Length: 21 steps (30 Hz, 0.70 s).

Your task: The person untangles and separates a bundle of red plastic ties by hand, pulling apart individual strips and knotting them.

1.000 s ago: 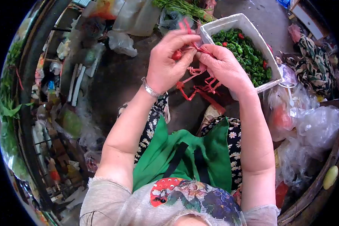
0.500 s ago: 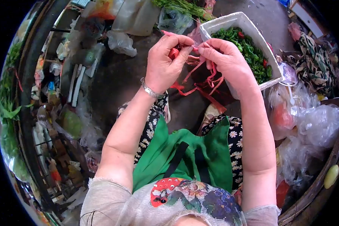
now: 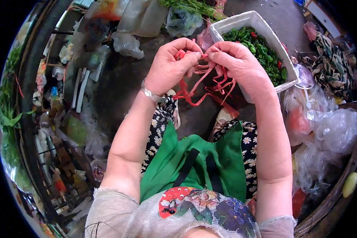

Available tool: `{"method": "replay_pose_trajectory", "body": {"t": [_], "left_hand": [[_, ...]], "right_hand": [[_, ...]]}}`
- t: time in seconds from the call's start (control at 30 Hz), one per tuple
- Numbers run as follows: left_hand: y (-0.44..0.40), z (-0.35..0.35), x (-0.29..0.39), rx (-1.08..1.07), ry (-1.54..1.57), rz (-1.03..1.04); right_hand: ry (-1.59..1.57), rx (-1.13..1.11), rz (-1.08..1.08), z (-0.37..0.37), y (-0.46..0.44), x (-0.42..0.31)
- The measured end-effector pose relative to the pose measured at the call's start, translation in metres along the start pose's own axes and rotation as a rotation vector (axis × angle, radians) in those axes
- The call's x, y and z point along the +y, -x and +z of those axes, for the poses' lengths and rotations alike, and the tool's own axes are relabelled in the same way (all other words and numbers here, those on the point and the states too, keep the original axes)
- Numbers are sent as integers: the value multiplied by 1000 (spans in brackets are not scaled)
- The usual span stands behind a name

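Observation:
My left hand (image 3: 171, 65) pinches a tangled red plastic strip (image 3: 194, 89), with part of it showing between thumb and fingers. Fingertip to fingertip with it, my right hand (image 3: 242, 65) pinches another part of the same strip. Several loose strands dangle below both hands, above the dark floor. Just behind and right of my right hand stands a white foam box (image 3: 252, 18) holding green peppers (image 3: 261, 51) with a few red ones. My fingertips hide the exact spot where the strip is gripped.
Clear plastic bags (image 3: 329, 131) pile up at the right, near a camouflage cloth (image 3: 331, 67). Green stalks (image 3: 196, 8) and a clear bag (image 3: 182, 22) lie at the top. A cluttered rack (image 3: 63, 158) runs along the left. A pale oval vegetable (image 3: 350, 185) rests at the right edge.
The pink end that stuck up above my left hand has dropped mostly out of sight. My left hand has shifted slightly left and down, and the dangling strands hang differently.

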<state>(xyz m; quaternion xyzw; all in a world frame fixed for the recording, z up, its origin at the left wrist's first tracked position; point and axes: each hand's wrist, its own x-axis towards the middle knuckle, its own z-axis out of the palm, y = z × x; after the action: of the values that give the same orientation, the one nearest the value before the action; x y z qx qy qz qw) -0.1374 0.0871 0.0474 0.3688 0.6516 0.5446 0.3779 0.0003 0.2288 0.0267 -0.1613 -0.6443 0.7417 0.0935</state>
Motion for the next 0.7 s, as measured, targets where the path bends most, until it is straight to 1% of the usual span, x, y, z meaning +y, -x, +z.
{"method": "replay_pose_trajectory", "body": {"t": [0.03,0.1,0.17,0.27,0.33,0.37,0.43,0.47,0.53,0.57,0.6,0.63,0.7], "left_hand": [[1,0,1,0,0,-1],[2,0,5,1,88,-78],[5,2,6,0,119,-79],[5,1,6,-12,150,-52],[5,1,7,-23,150,-22],[5,2,8,-22,132,3],[5,2,8,-23,112,28],[5,1,6,-32,77,48],[6,2,5,-44,40,67],[6,3,5,-40,22,107],[7,3,5,-36,5,148],[7,3,6,-36,5,149],[7,3,9,16,85,77]], "right_hand": [[-6,-25,-19,-1,1,-2],[5,-33,-26,-3,1,-4],[16,-39,-31,-3,1,-4],[-61,-58,-16,1,1,-3],[-239,-13,20,5,3,-2],[-240,-12,19,5,2,0],[-391,-32,67,6,2,3],[-392,-31,66,6,1,5],[-493,-64,107,5,1,10],[-494,-62,106,5,1,11],[-573,-58,133,5,0,12],[-651,-54,161,6,0,12],[-604,-69,140,9,-1,8]]}}
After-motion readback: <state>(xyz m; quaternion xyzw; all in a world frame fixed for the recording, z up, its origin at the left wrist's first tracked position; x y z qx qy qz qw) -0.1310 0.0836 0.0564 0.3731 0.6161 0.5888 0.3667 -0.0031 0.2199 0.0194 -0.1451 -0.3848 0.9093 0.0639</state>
